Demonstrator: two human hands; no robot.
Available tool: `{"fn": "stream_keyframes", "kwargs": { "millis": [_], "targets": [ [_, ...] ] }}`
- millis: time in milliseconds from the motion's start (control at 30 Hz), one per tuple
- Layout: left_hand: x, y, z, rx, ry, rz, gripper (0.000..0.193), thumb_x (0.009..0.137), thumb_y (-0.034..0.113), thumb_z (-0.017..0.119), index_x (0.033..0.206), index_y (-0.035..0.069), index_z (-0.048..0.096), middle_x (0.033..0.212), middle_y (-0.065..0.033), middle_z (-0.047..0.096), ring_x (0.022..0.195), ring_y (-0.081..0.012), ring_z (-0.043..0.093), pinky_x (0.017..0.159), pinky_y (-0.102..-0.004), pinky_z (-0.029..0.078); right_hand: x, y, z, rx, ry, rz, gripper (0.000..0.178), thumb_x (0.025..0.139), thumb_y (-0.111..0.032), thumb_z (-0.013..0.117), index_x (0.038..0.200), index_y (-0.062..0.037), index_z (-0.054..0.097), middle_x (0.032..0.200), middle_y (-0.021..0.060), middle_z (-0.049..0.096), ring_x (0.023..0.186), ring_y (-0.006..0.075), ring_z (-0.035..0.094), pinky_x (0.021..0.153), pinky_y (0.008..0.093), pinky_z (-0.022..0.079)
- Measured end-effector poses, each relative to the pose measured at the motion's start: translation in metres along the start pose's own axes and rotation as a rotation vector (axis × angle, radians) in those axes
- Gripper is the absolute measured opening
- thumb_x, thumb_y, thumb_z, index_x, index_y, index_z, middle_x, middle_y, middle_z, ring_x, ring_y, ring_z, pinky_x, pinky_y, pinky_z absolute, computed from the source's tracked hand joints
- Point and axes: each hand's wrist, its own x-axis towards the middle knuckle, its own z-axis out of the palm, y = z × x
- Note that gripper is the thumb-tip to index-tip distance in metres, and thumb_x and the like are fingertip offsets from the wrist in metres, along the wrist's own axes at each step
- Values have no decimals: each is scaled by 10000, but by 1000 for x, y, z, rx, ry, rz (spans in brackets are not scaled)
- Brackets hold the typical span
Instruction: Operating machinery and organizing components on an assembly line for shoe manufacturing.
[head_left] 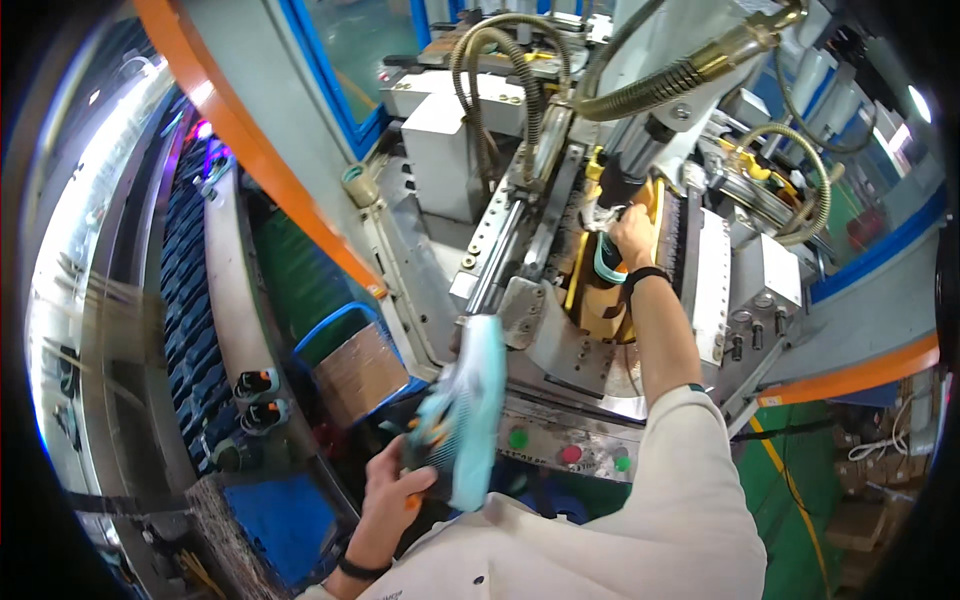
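My left hand (390,495) grips a shoe (478,420) with a pale teal sole and a dark upper with orange touches. The shoe is smeared by motion and stands on end, sole turned to the right. My right hand (632,236) reaches into the machine, its fingers curled closed beneath a dark press head (622,180). Just below those fingers shows a dark piece with a teal edge (606,262), between yellow pads (602,312). What the fingertips hold is hidden.
Machine housing with hoses (520,60) surrounds the right hand. Green and red buttons (571,454) line its front panel. At left, two shoes (264,415) rest beside a dark conveyor (195,330). A blue-rimmed crate (345,318) holds cardboard. An orange-edged frame (250,160) slants nearby.
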Motion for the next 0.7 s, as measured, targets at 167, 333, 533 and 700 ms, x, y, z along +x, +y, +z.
{"fn": "stream_keyframes", "kwargs": {
  "millis": [167, 333, 533, 700],
  "targets": [
    [-81, -22, -53, -169, 369, 236, 489, 753, 58, 681, 1203, -52, 525, 1104, -107, 628, 984, -194, 637, 857, -325, 518, -23, -36, 2, -60, -6, 57, 636, 802, -197, 610, 1286, 108, 333, 962, 240, 635, 875, 388, 668, 709, 440, 569],
    [-128, -67, -51, -325, 777, 211, 400, 816, 97, 663, 1175, -25, 537, 1051, -78, 636, 930, -179, 643, 800, -306, 527, -216, -85, -96, 504, -105, -569, 234, 834, -64, 578, 1056, 4, 612, 1031, 208, 629, 937, 369, 615, 815, 419, 482],
    [-169, -124, -44, -643, 684, 292, 388, 848, 63, 642, 1190, -75, 522, 1078, -134, 635, 940, -208, 653, 843, -324, 535, -379, -42, 53, 482, -364, -996, 243, 773, -50, 629, 1015, -51, 606, 957, 148, 602, 938, 336, 570, 785, 438, 476],
    [-234, -174, -47, -821, 979, 323, 241, 809, 42, 685, 1020, -57, 623, 950, -99, 669, 828, -198, 677, 713, -292, 552, -397, -30, 87, 499, -435, -1082, 221, 826, -29, 556, 1028, -47, 645, 1020, 186, 599, 964, 373, 573, 846, 445, 471]
  ]
}}
